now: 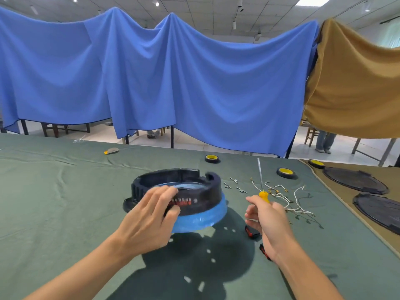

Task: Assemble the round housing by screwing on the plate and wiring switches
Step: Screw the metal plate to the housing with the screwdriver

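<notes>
1. Two hands are over the green-clothed counter point(65, 191), both in the middle stretch toward its near edge.
2. Left hand point(149, 215) grips the near-left wall of the round black housing point(194, 185), with fingers point(166, 191) curled over the rim and thumb on the outer face.
3. Housing is tilted and blurred, and its shadow on the cloth sits apart from it. A blue clear part point(205, 217) shows under its near-right side.
4. Right hand point(270, 221) is just right of the housing, not touching it. Its fingers wrap the yellow handle of a screwdriver point(263, 191), whose shaft points up and toward the far edge.
5. Two small red-and-black switches point(251, 232) lie on the cloth, partly hidden under the right hand.
6. White wires point(292, 200) with metal ends lie in a loose tangle right of the screwdriver. Small screws point(233, 185) are scattered between the wires and the housing.
7. Three tape rolls point(211, 158) with yellow cores sit toward the far edge, right of centre.
8. Two black discs point(355, 180) lie flat on brown cloth at the right edge.
9. Blue cloth point(151, 72) hangs behind the far edge.
</notes>
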The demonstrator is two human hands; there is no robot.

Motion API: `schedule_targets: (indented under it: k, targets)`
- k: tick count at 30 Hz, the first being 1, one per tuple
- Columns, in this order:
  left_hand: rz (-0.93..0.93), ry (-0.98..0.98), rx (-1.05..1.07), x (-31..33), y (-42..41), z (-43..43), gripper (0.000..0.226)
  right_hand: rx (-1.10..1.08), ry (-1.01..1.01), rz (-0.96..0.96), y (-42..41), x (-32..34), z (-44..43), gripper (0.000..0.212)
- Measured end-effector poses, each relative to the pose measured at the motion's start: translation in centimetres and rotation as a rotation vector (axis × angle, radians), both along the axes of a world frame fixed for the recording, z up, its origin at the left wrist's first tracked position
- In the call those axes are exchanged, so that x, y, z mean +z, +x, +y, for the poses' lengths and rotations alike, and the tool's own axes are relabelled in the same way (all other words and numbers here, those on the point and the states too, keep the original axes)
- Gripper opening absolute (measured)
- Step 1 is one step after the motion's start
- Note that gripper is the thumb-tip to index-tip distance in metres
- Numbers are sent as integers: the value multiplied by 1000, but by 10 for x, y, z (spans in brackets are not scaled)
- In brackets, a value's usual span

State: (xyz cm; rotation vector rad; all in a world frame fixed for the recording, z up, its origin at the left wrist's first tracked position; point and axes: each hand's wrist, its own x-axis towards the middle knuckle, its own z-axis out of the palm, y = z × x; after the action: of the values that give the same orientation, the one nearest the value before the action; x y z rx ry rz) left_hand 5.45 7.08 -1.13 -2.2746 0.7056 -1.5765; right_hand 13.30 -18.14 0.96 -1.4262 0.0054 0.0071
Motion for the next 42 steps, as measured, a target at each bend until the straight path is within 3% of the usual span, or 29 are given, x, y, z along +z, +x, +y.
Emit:
schedule_targets:
  k: [2, 7, 11, 14, 17, 21, 25, 32, 38, 42]
  targets:
    - [38, 103, -84, -10, -6, 6, 5, -2, -1, 4, 1, -3, 5, 26]
    - [56, 23, -176, -20, -13, 20, 44, -4, -44, -4, -1, -12, 21, 20]
    - [60, 30, -206, -22, -13, 22, 55, -5, -88, 21, -5, -15, 34, 47]
    - [33, 46, -211, -26, -10, 20, 46, 38, -72, 53, -8, -18, 43, 36]
    - [21, 12, -222, -27, -9, 19, 37, 52, -86, 83, -7, -23, 48, 46]
    - [-21, -52, -228, -20, -9, 6, 35, 17, -119, 70, -1, -21, 50, 35]
    - [-60, -116, -51, -4, -8, -20, 26, 32, -98, 110, 0, -18, 53, 40]
    - [244, -252, 286, 1, -1, -69, 41, 13, -191, 26, -14, -21, 52, 30]
    - [285, -77, 211, -4, -4, -47, 42, 86, -281, 59, -19, -17, 44, 38]
    - [298, -93, 85, 0, -2, -24, 37, 71, -313, 34, -15, -14, 41, 54]
